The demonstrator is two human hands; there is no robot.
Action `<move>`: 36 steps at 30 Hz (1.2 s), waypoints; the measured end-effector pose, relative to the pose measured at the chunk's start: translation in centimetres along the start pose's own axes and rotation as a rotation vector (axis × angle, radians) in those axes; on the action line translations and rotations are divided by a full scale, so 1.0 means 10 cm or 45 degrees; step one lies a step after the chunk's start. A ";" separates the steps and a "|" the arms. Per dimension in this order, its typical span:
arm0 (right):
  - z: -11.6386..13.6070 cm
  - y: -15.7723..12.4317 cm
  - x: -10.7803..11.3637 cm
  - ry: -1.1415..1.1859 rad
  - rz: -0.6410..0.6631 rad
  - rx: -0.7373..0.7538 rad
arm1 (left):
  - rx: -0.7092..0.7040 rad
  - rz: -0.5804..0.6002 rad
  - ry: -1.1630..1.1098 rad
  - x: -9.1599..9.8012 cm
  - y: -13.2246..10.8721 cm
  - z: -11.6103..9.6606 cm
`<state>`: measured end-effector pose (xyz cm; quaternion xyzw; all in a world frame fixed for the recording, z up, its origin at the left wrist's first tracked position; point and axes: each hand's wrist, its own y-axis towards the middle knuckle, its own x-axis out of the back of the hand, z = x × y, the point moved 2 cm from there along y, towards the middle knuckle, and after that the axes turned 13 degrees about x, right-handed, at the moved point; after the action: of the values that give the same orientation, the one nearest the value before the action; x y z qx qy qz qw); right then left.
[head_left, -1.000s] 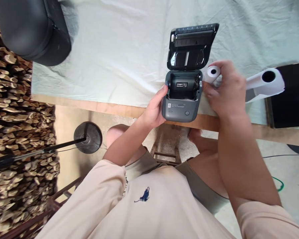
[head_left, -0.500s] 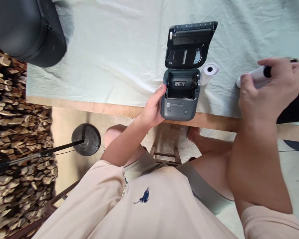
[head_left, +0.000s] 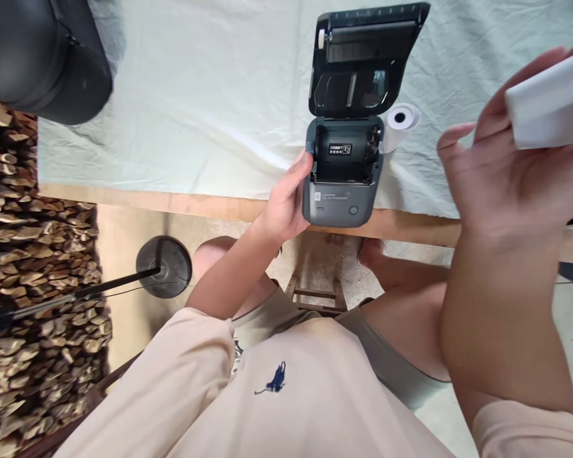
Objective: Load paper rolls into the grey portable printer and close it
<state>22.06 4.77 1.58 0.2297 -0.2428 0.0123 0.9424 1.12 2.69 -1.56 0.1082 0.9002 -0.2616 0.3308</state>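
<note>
Resting in the upturned right hand [head_left: 520, 181], a large white paper roll [head_left: 554, 98] is held at the right edge of the frame, by which it is partly cut off. Near the upper centre, the dark grey printer [head_left: 340, 207], with its lid [head_left: 367, 60] raised and its paper bay [head_left: 339, 168] exposed, is gripped at its left side by the left hand [head_left: 286, 203]. Just right of the printer, a smaller paper roll [head_left: 395, 137] is placed on the pale cloth [head_left: 210, 102]. The upper-left corner is filled by a black case [head_left: 42, 63].

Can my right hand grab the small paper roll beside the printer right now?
Probably not easily: nothing visible blocks the small paper roll, but your right hand is holding another white roll.
</note>
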 end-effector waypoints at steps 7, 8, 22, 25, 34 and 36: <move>0.47 0.15 -0.39 -0.151 -0.037 0.544 | 0.063 -0.014 0.038 -0.04 0.00 0.03; 0.46 0.16 -0.42 -0.230 0.005 0.557 | 0.065 -0.018 0.050 -0.04 0.00 0.03; 0.44 -0.03 -0.48 -0.220 0.028 0.832 | 0.042 -0.008 0.053 -0.01 -0.06 0.02; 0.42 -0.05 -0.48 -0.041 -0.060 0.748 | 0.056 -0.027 0.114 0.01 -0.08 0.01; 0.22 0.06 -0.57 0.513 -0.226 0.294 | 0.093 0.064 0.275 0.03 -0.09 0.01; 0.17 0.06 -0.57 0.578 -0.329 0.231 | 0.086 0.055 0.257 0.05 -0.10 0.01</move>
<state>16.15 5.04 0.52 0.3336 0.0080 -0.0351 0.9420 0.46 1.82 -1.60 0.1644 0.9171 -0.2724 0.2402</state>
